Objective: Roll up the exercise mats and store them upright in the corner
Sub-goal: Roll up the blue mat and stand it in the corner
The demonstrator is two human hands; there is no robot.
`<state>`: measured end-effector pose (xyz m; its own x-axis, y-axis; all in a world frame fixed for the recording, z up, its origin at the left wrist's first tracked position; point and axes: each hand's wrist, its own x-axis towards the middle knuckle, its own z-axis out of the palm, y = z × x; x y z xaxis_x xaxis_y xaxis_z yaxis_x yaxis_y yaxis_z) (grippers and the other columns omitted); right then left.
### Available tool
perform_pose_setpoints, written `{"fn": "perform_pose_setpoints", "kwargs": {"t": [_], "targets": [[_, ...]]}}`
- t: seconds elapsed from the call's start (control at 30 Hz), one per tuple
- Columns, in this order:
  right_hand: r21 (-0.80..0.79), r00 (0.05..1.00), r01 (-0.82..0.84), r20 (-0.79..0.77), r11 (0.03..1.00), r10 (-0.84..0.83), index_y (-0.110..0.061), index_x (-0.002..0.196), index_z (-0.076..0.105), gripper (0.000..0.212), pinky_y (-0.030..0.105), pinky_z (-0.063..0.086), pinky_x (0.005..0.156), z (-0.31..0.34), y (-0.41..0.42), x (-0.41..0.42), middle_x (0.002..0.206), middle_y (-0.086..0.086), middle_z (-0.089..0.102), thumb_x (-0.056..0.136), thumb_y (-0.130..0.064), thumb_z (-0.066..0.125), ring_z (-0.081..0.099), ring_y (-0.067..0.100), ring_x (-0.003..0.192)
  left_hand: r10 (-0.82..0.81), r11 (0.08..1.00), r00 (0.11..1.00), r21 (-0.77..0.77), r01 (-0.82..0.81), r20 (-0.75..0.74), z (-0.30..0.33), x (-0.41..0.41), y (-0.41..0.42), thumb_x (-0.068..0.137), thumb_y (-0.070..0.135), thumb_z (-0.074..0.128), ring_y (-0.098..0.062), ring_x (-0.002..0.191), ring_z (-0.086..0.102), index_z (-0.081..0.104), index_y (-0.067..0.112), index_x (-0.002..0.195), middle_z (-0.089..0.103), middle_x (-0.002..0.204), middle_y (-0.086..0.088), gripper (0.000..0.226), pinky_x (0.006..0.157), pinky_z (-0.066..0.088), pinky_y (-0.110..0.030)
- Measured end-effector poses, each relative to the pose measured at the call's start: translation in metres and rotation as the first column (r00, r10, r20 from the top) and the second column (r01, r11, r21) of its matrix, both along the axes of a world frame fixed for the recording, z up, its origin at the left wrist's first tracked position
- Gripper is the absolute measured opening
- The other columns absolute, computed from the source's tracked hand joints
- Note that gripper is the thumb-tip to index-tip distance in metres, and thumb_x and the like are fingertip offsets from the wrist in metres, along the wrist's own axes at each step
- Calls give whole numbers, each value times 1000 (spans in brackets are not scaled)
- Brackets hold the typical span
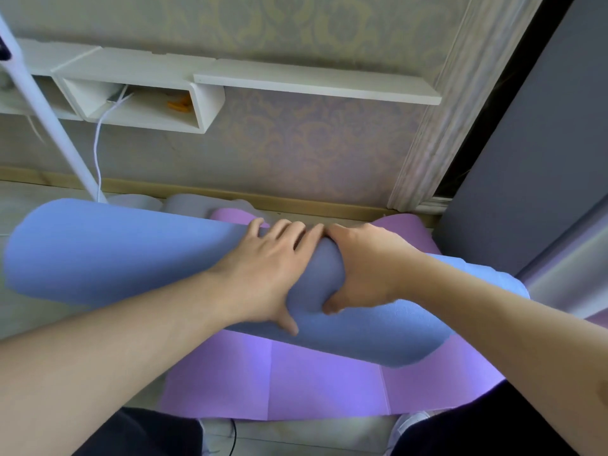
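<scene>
Head view: you are squeezing the rolled blue mat [98, 255] at its middle, left hand [263, 274] and right hand [365, 268] wrapping it, its long axis lying left-right over the flat purple mat [296, 383].

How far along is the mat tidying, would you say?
Roughly halfway, at a guess. Done: the blue mat is rolled into a tube. In hand: the left hand and right hand grip its middle, holding it crosswise above the floor. Left: standing it upright in the corner, then rolling the purple mat, which lies flat on the floor beneath.
</scene>
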<state>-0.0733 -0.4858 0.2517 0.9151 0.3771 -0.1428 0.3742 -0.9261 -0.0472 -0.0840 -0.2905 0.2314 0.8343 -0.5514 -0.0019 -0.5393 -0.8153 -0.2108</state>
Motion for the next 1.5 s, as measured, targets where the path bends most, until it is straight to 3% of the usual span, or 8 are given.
{"fn": "perform_pose_setpoints", "kwargs": {"t": [0.13, 0.4, 0.57, 0.73, 0.87, 0.97, 1.2, 1.5], "targets": [[20, 991, 16, -130, 1000, -13, -33, 125, 48, 90, 39, 58, 76, -4, -1, -2, 102, -15, 62, 54, -73, 86, 63, 15, 90, 2, 999, 1000, 38, -1, -16, -6, 3, -7, 51, 59, 91, -24, 118, 56, 35, 23, 139, 50, 129, 4, 110, 95, 46, -45], [-97, 991, -78, 97, 992, 87, -29, 139, 40, 107, 39, 50, 85, -17, 1, -4, 121, -5, 58, 54, -75, 86, 62, 25, 107, 73, 987, 980, -128, -98, -185, 6, 13, 0, 51, 64, 86, -17, 108, 59, 44, 32, 118, 54, 114, 14, 85, 89, 48, -43], [-34, 999, -45, 13, 998, 46, -37, 128, 48, 92, 36, 53, 74, -8, -3, 1, 106, -14, 63, 52, -73, 85, 59, 18, 88, 62, 998, 994, 21, -61, -91, 0, 4, 2, 46, 71, 91, -22, 122, 53, 33, 24, 143, 46, 134, 5, 122, 99, 47, -46], [-54, 997, -43, -67, 998, 39, -31, 131, 47, 91, 38, 54, 83, -9, -2, -3, 116, -8, 61, 59, -73, 84, 61, 21, 102, 108, 994, 979, 28, -105, -171, 1, 8, -5, 51, 61, 89, -23, 96, 62, 41, 26, 114, 52, 107, 8, 86, 82, 45, -41], [-198, 974, -155, 135, 968, 184, -23, 149, 30, 121, 45, 46, 104, -15, 0, -8, 134, 1, 50, 56, -78, 84, 54, 29, 122, 207, 959, 908, -110, -263, -365, 18, 15, 7, 41, 71, 86, -11, 83, 65, 48, 38, 104, 62, 95, 16, 81, 69, 56, -36], [-188, 979, -148, 114, 971, 171, -25, 141, 36, 113, 44, 51, 94, -18, 3, -7, 127, -2, 54, 54, -77, 86, 58, 26, 114, 220, 946, 876, -125, -299, -429, 23, 13, 9, 45, 70, 88, 0, 57, 61, 51, 41, 106, 65, 86, 16, 77, 48, 45, -29], [-28, 998, -56, -42, 998, 54, -33, 132, 47, 101, 41, 59, 78, -9, 0, 1, 107, -12, 64, 49, -75, 86, 62, 20, 93, 71, 997, 973, 8, -71, -221, -2, 3, 0, 47, 74, 90, -20, 120, 55, 34, 29, 142, 50, 132, 9, 119, 99, 48, -44], [-178, 981, -150, 91, 973, 168, -25, 152, 23, 130, 47, 49, 99, -16, 2, -10, 137, -2, 51, 52, -75, 88, 56, 28, 122, 128, 976, 929, -121, -179, -347, 10, 20, 12, 40, 71, 84, -10, 94, 63, 44, 45, 120, 57, 109, 22, 94, 72, 53, -35]]}}
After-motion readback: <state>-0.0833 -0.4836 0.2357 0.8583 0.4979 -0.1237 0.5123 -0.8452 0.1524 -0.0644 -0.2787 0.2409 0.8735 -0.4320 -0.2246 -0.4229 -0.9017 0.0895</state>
